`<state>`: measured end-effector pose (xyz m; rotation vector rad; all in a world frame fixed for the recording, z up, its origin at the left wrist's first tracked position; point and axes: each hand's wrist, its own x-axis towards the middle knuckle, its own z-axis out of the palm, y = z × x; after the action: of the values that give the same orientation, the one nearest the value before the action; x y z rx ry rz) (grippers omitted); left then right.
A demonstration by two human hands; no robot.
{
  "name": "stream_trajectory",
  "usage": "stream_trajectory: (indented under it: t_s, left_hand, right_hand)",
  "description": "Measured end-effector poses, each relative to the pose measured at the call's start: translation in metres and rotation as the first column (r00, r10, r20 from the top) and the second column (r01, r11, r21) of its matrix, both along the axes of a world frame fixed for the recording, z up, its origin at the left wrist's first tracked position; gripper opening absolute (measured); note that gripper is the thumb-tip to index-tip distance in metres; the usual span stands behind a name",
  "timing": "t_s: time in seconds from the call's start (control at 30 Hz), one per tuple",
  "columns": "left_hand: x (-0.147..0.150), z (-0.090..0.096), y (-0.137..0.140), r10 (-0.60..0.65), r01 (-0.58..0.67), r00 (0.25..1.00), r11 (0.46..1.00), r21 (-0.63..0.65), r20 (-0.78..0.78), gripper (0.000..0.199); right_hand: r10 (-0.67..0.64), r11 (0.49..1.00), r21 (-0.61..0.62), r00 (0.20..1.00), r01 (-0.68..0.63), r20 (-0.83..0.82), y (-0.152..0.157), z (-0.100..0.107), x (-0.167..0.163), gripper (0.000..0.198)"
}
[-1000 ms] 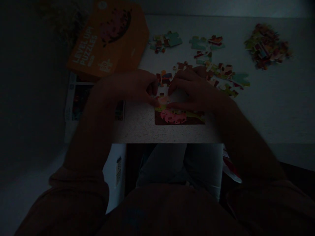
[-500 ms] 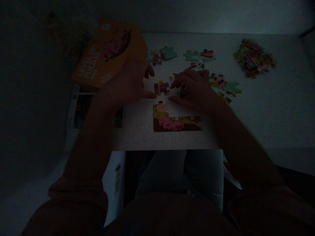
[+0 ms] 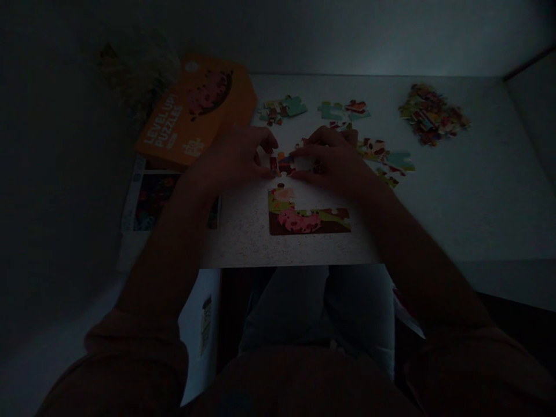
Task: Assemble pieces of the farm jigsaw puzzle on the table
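Between the fingertips of the left hand [image 3: 237, 155] and right hand [image 3: 330, 161], a small puzzle piece [image 3: 283, 164] is pinched, just above the joined section [image 3: 307, 216] on the table [image 3: 456, 202]. Its tabs are best lined up with that section before any pressing down is done.

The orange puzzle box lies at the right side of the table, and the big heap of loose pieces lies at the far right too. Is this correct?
Not quite. In the head view the orange puzzle box lies at the far left of the table, beyond the left hand. The heap of loose pieces is at the far right, as you say.
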<state>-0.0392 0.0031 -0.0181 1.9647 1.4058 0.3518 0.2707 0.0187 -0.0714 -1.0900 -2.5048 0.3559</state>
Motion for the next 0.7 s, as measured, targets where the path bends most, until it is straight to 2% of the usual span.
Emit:
stream_trajectory:
  t_s: [0.27,0.47,0.57,0.7]
  left_hand:
    - [-0.004,0.005,0.0,-0.038,0.04,0.999,0.998,-0.058,0.03,0.047]
    - [-0.008,0.019,-0.007,-0.142,0.142,0.99,0.98,-0.137,0.009,0.065]
    - [-0.005,0.022,-0.008,-0.131,0.121,0.99,0.981,-0.153,-0.056,0.058]
    - [-0.001,0.016,-0.006,-0.142,0.13,0.982,0.986,-0.101,-0.128,0.048]
  right_hand:
    - [0.052,0.998,-0.023,0.991,-0.055,-0.121,0.002,0.0,-0.001,0.068]
    - [0.076,0.994,-0.073,0.996,-0.079,-0.045,-0.004,0.004,-0.001,0.07]
    - [0.069,0.996,-0.062,0.998,-0.069,0.002,-0.006,0.005,-0.003,0.077]
    - [0.066,0.996,-0.063,0.998,-0.065,0.011,-0.009,0.006,-0.005,0.07]
